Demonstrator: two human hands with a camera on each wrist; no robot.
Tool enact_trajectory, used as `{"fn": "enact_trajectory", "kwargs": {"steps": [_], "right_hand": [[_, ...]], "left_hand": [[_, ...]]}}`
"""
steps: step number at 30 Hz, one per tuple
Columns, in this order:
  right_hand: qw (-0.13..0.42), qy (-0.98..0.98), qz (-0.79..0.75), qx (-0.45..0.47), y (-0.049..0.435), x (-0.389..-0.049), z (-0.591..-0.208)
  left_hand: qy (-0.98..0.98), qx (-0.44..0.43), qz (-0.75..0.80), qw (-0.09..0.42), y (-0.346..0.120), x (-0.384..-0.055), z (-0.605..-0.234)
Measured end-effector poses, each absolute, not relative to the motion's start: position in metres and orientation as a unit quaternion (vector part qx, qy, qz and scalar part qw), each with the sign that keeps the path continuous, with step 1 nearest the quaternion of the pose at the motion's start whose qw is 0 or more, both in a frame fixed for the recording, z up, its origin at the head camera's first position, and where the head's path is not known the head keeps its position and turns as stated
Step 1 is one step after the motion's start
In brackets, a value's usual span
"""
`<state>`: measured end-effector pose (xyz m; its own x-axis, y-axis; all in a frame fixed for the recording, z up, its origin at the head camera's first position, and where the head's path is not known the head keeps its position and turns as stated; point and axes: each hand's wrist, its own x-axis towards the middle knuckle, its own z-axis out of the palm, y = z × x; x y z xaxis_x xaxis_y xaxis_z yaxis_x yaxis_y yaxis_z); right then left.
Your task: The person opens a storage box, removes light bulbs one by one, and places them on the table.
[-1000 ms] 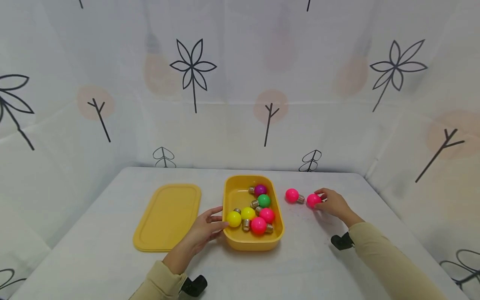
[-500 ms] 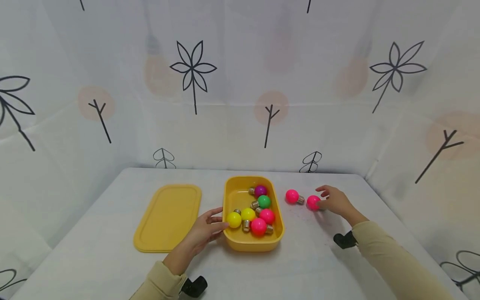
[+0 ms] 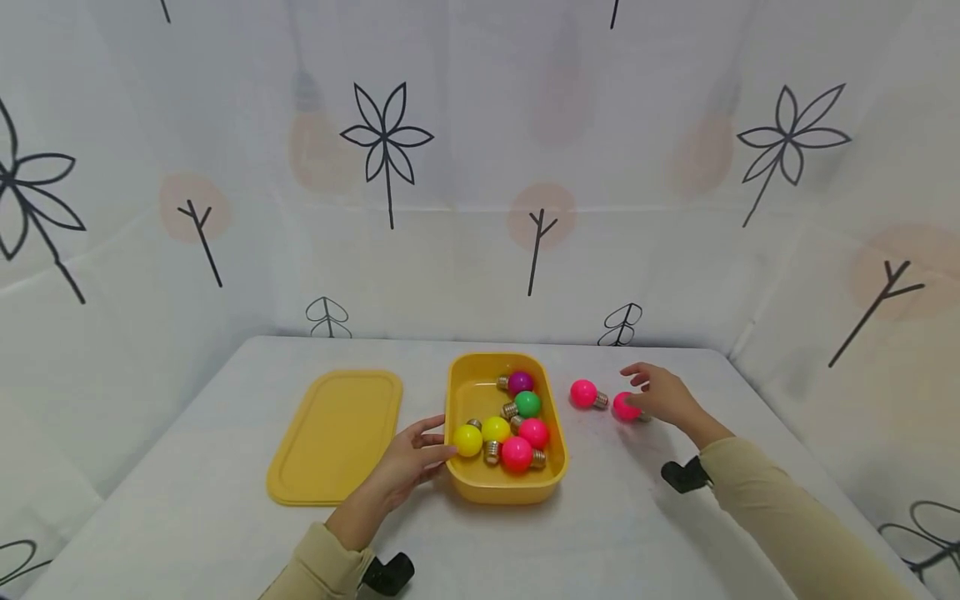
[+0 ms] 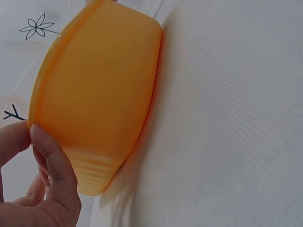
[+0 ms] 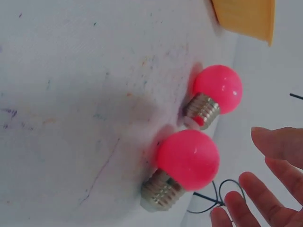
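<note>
At the left side of the yellow plastic box [image 3: 504, 493], my left hand [image 3: 405, 462] pinches the rim between thumb and finger. The left wrist view shows the box's outer wall [image 4: 104, 90] standing on the table beside those fingertips. Inside the box lie several toy light bulbs: purple [image 3: 521, 382], green [image 3: 528, 404], yellow [image 3: 468, 440] and pink [image 3: 517, 453]. To its right, two pink bulbs lie on the table, a farther one [image 5: 221, 89] and a nearer one [image 5: 189, 160]. My right hand [image 3: 662, 396] hovers over the nearer bulb, fingers spread and holding nothing.
A flat yellow lid [image 3: 337, 437] lies on the white table [image 3: 600, 533] left of the box. Behind the table hangs a pale curtain [image 3: 465, 167] with drawn flowers and twigs.
The right hand has released the nearer pink bulb and risen slightly, its fingers opening above it. That bulb's metal base now shows. The left hand and box stay put.
</note>
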<state>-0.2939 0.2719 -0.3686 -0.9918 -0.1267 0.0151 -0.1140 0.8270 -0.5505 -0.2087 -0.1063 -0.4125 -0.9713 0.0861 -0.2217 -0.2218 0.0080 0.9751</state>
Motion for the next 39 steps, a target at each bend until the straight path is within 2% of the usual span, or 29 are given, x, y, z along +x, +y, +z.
{"fn": "enact_trajectory", "kwargs": {"steps": [13,30,39], "right_hand": [[0.000,0.954,-0.286,-0.093,0.245,-0.296,-0.363],[0.019,0.942,-0.317,-0.106,0.214,-0.296,-0.353],[0.003,0.936,-0.328,-0.128,0.196,-0.298,-0.349]], "left_hand": [[0.702,-0.045,0.702,0.110,-0.108,-0.209,-0.412],[0.702,-0.053,0.701,0.115,-0.107,-0.208,-0.410],[0.701,-0.051,0.702,0.117,-0.108,-0.209,-0.410]]}}
